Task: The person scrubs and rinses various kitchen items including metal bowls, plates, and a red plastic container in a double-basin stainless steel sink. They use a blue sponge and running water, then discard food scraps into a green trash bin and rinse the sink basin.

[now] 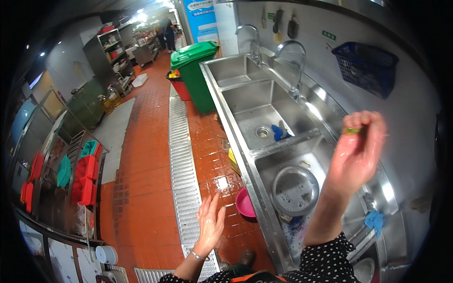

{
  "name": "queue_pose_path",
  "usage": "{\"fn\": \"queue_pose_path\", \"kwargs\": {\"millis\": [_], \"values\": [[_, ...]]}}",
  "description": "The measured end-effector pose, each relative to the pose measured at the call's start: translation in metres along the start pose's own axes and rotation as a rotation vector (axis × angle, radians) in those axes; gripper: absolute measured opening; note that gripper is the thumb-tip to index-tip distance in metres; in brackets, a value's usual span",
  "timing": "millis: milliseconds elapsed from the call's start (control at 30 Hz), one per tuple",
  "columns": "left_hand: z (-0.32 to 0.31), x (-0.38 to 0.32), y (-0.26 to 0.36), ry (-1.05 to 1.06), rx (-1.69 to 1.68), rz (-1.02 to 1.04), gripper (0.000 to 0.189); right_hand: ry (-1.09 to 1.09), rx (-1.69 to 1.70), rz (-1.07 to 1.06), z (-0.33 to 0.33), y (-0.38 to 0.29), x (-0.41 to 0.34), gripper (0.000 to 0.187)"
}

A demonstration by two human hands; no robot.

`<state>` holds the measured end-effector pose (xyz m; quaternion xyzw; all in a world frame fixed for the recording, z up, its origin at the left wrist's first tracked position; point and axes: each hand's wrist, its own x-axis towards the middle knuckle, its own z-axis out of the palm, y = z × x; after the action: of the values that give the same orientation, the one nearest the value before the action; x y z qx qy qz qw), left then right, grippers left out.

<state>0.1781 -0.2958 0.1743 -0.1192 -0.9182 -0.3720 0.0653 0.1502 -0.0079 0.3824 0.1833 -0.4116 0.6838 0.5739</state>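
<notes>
My left hand [210, 221], with a bracelet at the wrist, hangs over the wet red tiled floor with fingers apart and nothing in it. At the right, wet and raised above the sink's edge, is my right hand [359, 152], its fingers curled. A small yellow-green thing [352, 130] shows at those fingers; whether it is gripped or worn I cannot tell. Below and left of this hand, a round metal pan [296, 191] with handles lies in the nearest sink basin, with foamy residue beside it. A blue cloth [277, 132] lies by the drain in the middle basin.
Two curved faucets [300, 63] stand behind the steel basins. A blue basket [366, 67] hangs on the wall. A light-blue cloth [374, 221] rests at right. A pink basin [246, 202], a green bin [198, 78] and a floor grate [182, 159] lie left of the sink. People stand far back.
</notes>
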Motion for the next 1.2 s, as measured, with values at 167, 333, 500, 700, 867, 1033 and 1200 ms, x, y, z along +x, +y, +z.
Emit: {"fn": "queue_pose_path", "kwargs": {"millis": [167,333,500,700,867,1033,1200], "values": [[0.014,0.004,0.015,-0.237,-0.102,0.019,0.047,-0.767,-1.643,0.452,-0.146,0.225,-0.063,0.054],[0.007,-0.008,-0.061,-0.093,-0.211,-0.198,0.050,-0.505,-1.329,0.367,-0.119,0.146,-0.131,0.061],[0.039,-0.007,-0.075,-0.200,-0.370,-0.127,0.048,-0.083,-1.884,-0.057,-0.305,0.012,-0.096,0.043],[0.054,-0.012,-0.018,-0.368,-0.213,0.031,0.048,0.167,-2.486,0.340,-0.430,-0.131,-0.098,0.054],[0.073,-0.015,-0.002,-0.503,-0.276,0.226,0.040,0.294,-2.309,0.712,-0.441,-0.202,-0.131,0.057],[0.118,-0.052,0.099,-0.757,-0.440,0.201,0.033,0.986,-1.202,0.245,-0.441,-0.296,-0.135,0.020],[0.171,-0.158,0.197,-1.213,-0.721,0.140,0.034,0.987,-1.681,0.172,-0.387,-0.430,-0.226,0.026]]}}
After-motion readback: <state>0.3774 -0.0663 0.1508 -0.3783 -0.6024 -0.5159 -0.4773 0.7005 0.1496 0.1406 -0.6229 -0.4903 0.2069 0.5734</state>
